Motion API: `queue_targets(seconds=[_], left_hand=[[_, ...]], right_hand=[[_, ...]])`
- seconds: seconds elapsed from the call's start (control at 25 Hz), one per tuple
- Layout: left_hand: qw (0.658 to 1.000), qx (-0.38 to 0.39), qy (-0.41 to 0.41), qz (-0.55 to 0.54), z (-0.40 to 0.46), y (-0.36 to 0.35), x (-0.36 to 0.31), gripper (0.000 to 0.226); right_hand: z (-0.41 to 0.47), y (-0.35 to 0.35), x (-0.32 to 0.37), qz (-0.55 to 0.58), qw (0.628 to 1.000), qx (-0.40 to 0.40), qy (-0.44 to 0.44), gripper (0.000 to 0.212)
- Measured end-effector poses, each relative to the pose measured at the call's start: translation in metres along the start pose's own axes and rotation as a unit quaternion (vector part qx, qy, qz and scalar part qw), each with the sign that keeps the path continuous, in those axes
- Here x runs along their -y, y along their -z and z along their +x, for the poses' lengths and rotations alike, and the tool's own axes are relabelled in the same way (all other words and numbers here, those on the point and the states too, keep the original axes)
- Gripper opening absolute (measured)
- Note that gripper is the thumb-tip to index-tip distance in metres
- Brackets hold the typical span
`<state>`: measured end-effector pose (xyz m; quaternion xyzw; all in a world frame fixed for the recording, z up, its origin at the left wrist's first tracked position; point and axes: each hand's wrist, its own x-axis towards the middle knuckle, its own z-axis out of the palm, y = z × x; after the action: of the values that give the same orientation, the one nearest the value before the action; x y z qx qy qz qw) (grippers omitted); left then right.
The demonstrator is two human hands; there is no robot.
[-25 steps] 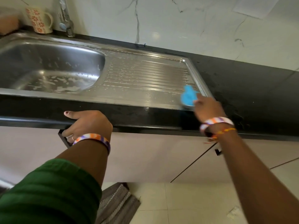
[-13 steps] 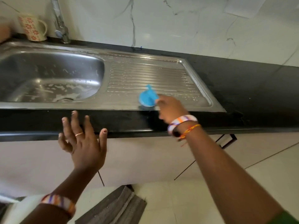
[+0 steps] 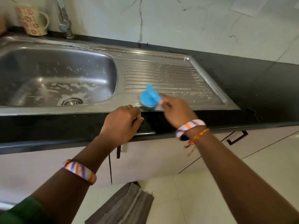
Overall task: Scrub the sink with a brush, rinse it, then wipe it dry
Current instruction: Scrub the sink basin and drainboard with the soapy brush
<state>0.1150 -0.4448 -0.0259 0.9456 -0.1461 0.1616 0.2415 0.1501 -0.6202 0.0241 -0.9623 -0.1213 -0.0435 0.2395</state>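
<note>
- Black surface (image 3: 48, 126) — sink (image 3: 210, 81) drainboard ridges lie bare toward the right rim.
- Right hand (image 3: 176, 110) grips blue brush (image 3: 149, 97) at the sink's front edge.
- Left hand (image 3: 121, 123) curls over the surface edge — holding nothing visible.

No readable text, label, brand, number or sign showing anywhere. Mug (image 3: 32, 20) at back of counter (image 3: 242, 81) carrying only red flower pattern, no lettering. Brush (image 3: 149, 97), sink (image 3: 161, 75) and tap (image 3: 64, 18) showing no markings. Pale sheet on wall (image 3: 249, 5) looking blank.
</note>
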Motion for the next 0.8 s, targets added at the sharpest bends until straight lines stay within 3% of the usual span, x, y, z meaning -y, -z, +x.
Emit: queue_targets(seconds=[0.08,0.2,0.28,0.36,0.48,0.6,0.72,0.8], left_hand=[[1.0,-0.012,-0.008,-0.007,-0.002,-0.003,0.002,0.014],[0.999,-0.03,-0.023,0.017,-0.003,-0.006,0.003,0.015],[0.997,-0.035,-0.049,0.038,-0.003,-0.008,0.005,0.017],[0.996,-0.009,-0.071,0.051,-0.003,-0.007,0.006,0.029],[0.995,0.034,-0.083,0.031,-0.005,-0.003,0.005,0.049],[0.997,0.033,-0.073,0.02,-0.005,-0.002,0.005,0.05],[0.997,0.027,-0.072,0.032,-0.005,-0.003,0.003,0.058],[0.997,0.017,-0.074,0.024,-0.004,-0.004,0.003,0.06]], right_hand=[[0.001,0.032,-0.041,-0.068,0.991,-0.038,-0.113,0.036],[-0.012,0.084,-0.092,-0.128,0.933,-0.113,-0.317,0.038],[-0.012,0.077,-0.084,-0.029,0.946,-0.123,-0.299,0.037],[-0.01,0.047,-0.051,0.115,0.968,-0.054,-0.216,0.033],[-0.003,0.014,-0.013,0.135,0.985,0.02,-0.103,0.034],[0.002,0.051,-0.053,0.018,0.981,-0.07,-0.18,0.035],[-0.017,0.105,-0.107,-0.065,0.927,-0.129,-0.346,0.037],[-0.021,0.099,-0.099,-0.068,0.938,-0.132,-0.313,0.037]])
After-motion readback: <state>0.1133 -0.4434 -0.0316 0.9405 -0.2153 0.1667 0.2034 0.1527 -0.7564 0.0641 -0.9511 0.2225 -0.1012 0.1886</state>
